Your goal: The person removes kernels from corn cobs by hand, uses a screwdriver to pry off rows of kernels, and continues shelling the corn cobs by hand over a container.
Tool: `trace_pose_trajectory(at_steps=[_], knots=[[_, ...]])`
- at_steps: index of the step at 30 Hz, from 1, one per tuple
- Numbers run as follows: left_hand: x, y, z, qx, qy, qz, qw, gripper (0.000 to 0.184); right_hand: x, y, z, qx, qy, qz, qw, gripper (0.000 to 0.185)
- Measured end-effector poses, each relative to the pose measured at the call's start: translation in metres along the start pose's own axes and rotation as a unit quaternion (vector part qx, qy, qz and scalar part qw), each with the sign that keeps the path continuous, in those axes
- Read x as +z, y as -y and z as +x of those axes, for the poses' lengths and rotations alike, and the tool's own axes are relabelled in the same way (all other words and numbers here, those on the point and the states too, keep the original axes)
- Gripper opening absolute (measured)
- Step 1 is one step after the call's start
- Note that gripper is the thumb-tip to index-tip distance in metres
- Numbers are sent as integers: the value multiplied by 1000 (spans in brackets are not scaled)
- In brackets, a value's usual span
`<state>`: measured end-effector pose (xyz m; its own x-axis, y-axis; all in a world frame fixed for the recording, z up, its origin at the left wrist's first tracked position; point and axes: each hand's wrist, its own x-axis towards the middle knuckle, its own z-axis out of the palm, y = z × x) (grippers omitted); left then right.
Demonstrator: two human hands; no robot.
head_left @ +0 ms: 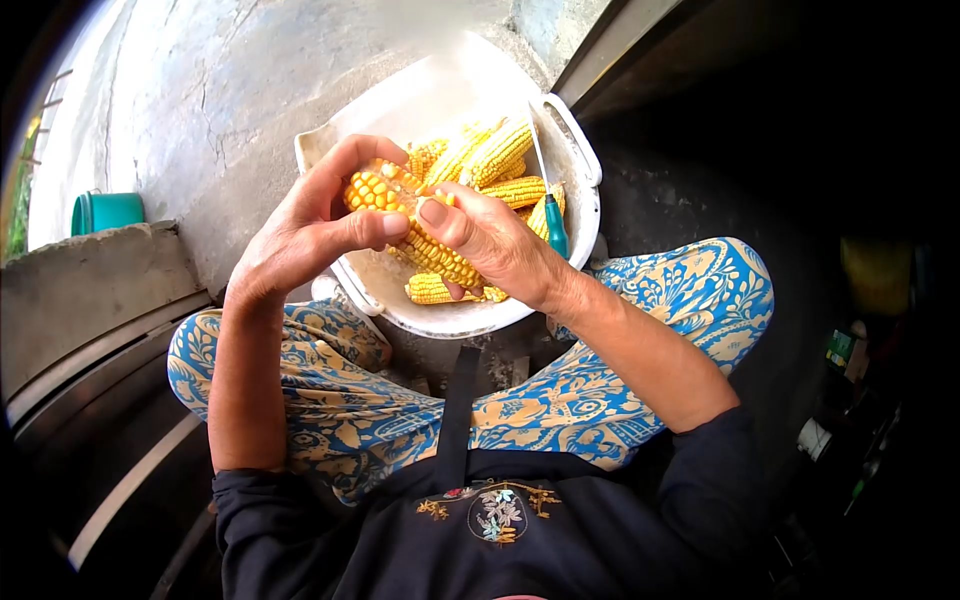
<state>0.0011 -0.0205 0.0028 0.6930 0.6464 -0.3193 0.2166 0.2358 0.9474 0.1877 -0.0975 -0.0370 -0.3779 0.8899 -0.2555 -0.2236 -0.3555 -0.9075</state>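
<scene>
Both hands are on one yellow corn cob (435,252), held at a slant above a white plastic tub (450,322). My left hand (315,222) wraps round its upper left end, fingers behind and thumb in front. My right hand (505,245) grips the other side, its thumb pressed on the kernels near a stripped, paler strip. A few loose kernels show by that thumb. Inside the tub lie several more corn cobs (500,150). A tool with a teal handle (556,228) and a thin metal shaft leans against the tub's right inner side.
The tub stands between my bent knees, on a grey concrete floor (240,110). A teal bucket (106,212) is at the left, behind a low concrete ledge (95,270). On the dark right side, small items are hard to make out.
</scene>
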Motion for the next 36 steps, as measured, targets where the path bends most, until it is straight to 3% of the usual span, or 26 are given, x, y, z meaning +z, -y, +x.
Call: trace_pose_trajectory(at_steps=[4,7,10,13,16,21,28,29,31,35,36], knots=[[1,-6,0,-35,-34,35,998,52,1,1,1,-6,9,10,1000,64],[2,-7,-2,-41,-47,24,998,47,4,-5,2,-81,-4,-72,994,60],[3,1,-1,-32,-51,0,998,43,4,-6,2,-38,-7,-14,999,55],[6,1,0,-31,-55,2,998,41,4,-12,3,-82,-31,-43,995,50],[9,3,0,-55,-64,8,996,40,2,-12,1,-67,-34,-22,997,46],[16,0,2,-67,-72,17,995,40,2,-16,-1,52,-58,101,992,44],[8,-8,0,-26,-83,18,996,44,3,-4,-5,43,-51,136,988,57],[5,-8,0,-27,-89,20,996,44,-1,-1,-7,38,-1,119,992,62],[1,-8,0,-7,-106,26,994,44,-3,-7,-2,22,13,42,999,61],[2,-8,0,-15,-106,16,994,43,1,-1,-4,15,20,51,998,55],[2,-5,0,-16,-108,15,994,43,5,0,-5,24,-16,59,998,51]])
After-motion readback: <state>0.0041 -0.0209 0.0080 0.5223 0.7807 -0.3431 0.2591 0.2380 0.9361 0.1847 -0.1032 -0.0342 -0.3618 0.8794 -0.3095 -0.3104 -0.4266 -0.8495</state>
